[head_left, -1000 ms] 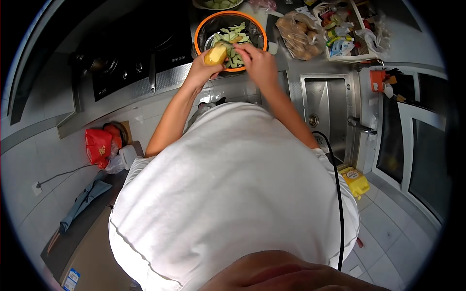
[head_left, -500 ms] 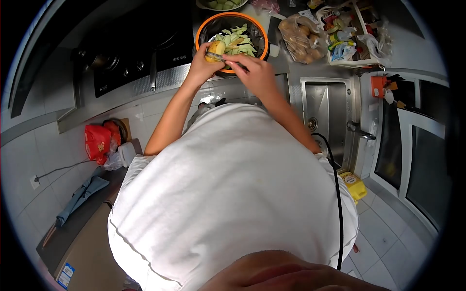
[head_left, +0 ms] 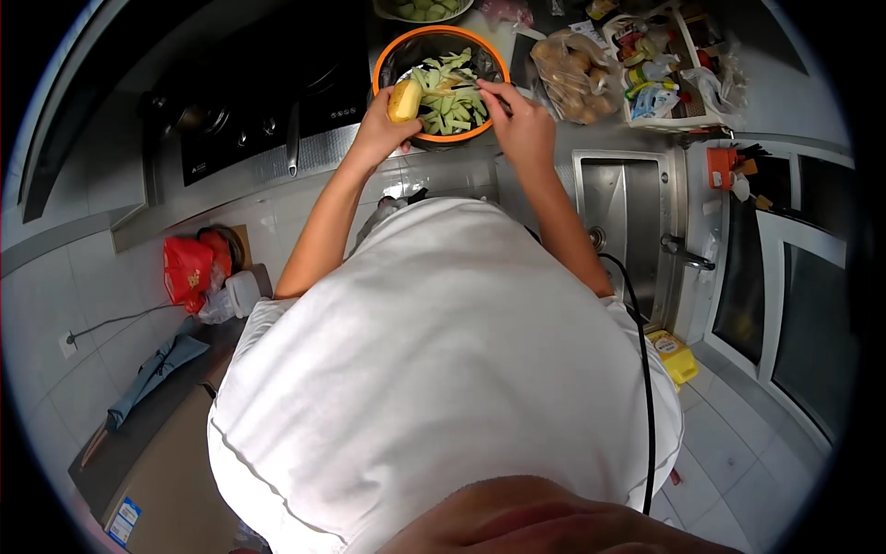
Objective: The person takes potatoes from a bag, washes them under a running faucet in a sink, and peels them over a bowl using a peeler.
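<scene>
A partly peeled potato (head_left: 405,101) is gripped in my left hand (head_left: 377,129), over the left side of an orange-rimmed bin (head_left: 441,30). Pale yellow flesh shows on much of the potato, with brown skin on its left part. Over the bin's right rim, my right hand (head_left: 524,125) is closed around a peeler (head_left: 468,87), whose head points left and is apart from the potato. Below both hands, green and yellowish peelings (head_left: 452,106) lie in the bin's dark liner.
A bowl of cut green pieces (head_left: 425,9) stands behind the bin. To the right are a plastic bag of potatoes (head_left: 574,78), a white basket of packages (head_left: 683,92) and a steel sink (head_left: 618,212). A black cooktop (head_left: 268,92) lies left.
My right hand has drawn the peeler off the potato and moved to the right. The potato is turned so more bare flesh shows.
</scene>
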Demonstrator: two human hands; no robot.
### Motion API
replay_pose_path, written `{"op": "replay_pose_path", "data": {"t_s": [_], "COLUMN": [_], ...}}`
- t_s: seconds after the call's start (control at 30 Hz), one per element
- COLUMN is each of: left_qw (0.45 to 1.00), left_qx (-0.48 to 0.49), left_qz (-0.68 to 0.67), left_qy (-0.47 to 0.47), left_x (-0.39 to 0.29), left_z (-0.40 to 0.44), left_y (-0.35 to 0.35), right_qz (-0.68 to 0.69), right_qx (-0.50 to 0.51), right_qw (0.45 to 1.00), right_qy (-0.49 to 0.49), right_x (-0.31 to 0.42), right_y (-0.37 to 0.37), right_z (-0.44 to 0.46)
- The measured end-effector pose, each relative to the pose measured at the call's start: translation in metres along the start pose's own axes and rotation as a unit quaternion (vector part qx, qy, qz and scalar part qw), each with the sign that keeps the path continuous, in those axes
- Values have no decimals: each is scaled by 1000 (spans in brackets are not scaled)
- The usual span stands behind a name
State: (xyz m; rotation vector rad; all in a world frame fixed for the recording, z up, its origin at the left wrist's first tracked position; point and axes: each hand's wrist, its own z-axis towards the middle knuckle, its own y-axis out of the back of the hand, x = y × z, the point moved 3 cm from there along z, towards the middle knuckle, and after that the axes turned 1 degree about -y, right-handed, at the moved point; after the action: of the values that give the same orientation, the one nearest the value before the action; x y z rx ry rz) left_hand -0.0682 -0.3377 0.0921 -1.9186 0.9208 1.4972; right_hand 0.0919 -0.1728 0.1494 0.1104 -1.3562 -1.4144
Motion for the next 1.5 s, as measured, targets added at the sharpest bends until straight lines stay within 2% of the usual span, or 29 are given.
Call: {"op": "replay_pose_path", "data": {"t_s": [0.07, 0.1, 0.17, 0.33, 0.4, 0.43, 0.5, 0.53, 0.57, 0.63, 0.7, 0.73, 0.8, 0.83, 0.9, 0.97, 1.07, 1.13, 1.17, 1.23, 1.27, 1.4, 1.47, 1.5], "left_qw": [1000, 999, 999, 997, 996, 996, 989, 978, 977, 1000, 999, 1000, 1000, 999, 995, 986, 984, 979, 979, 996, 996, 998, 997, 998], "left_qx": [-3, -6, -10, -23, -40, -39, -34, -46, -51, 8, 11, 10, 9, 20, 34, 45, 75, 114, 116, 31, 29, -5, -16, -12], "left_qz": [-16, -31, -1, 28, 57, 57, 104, 160, 158, -14, -31, -12, 7, -30, -67, -132, -124, -140, -138, -59, -60, 31, 52, 23], "left_qy": [12, 26, 37, 65, -49, -48, -101, -129, -131, -26, -37, -9, 20, 37, 58, 89, 105, 95, 96, 51, 52, 57, 60, 60], "left_x": [5, 5, 4, 19, 36, 33, 18, 5, -6, -9, -15, -14, -9, -4, 1, -2, -3, -7, -8, -13, -12, -6, 1, 3], "left_z": [4, 5, 7, 13, 17, 14, 7, 4, 7, 3, 4, 6, 8, 9, 6, 2, -4, -11, -11, -5, -5, 5, 7, 9], "left_y": [0, 0, -2, -2, -2, -3, -2, -4, -2, -2, -3, -3, -1, -1, -4, -8, -4, -6, -7, -6, -5, -5, -6, -7], "right_qz": [139, 139, 178, 104, 15, 15, -94, -94, -66, -40, -53, -53, 108, 108, 143, 130, 130, -15, -15, -18, -14, 3, 195, 195], "right_qx": [-6, -6, 14, 26, 6, 7, 34, 35, 21, 15, 12, 12, 13, 12, 27, 55, 18, 33, 32, 43, 12, 26, 24, 24], "right_qw": [989, 989, 976, 985, 997, 997, 995, 995, 997, 999, 999, 998, 993, 993, 981, 981, 980, 998, 998, 999, 1000, 1000, 974, 974], "right_qy": [53, 52, 121, 132, 78, 77, 26, 27, 19, 10, 9, 9, 42, 41, 127, 130, 147, 50, 48, -17, 2, 16, 115, 114], "right_x": [10, 15, 29, 24, 8, -8, -45, -42, -39, -26, -15, -9, 4, 7, 14, 16, -3, -32, -38, -40, -36, -6, 9, 9], "right_y": [-6, -11, -21, -39, -41, -43, -47, -39, -29, -11, -1, 0, -2, -7, -17, -22, -37, -42, -39, -27, -21, -7, -19, -24], "right_z": [-1, -3, -10, -15, -4, 0, 6, 7, 8, 3, 4, 2, -1, -2, -8, -10, -1, 8, 6, 10, 9, 4, -4, -8]}}
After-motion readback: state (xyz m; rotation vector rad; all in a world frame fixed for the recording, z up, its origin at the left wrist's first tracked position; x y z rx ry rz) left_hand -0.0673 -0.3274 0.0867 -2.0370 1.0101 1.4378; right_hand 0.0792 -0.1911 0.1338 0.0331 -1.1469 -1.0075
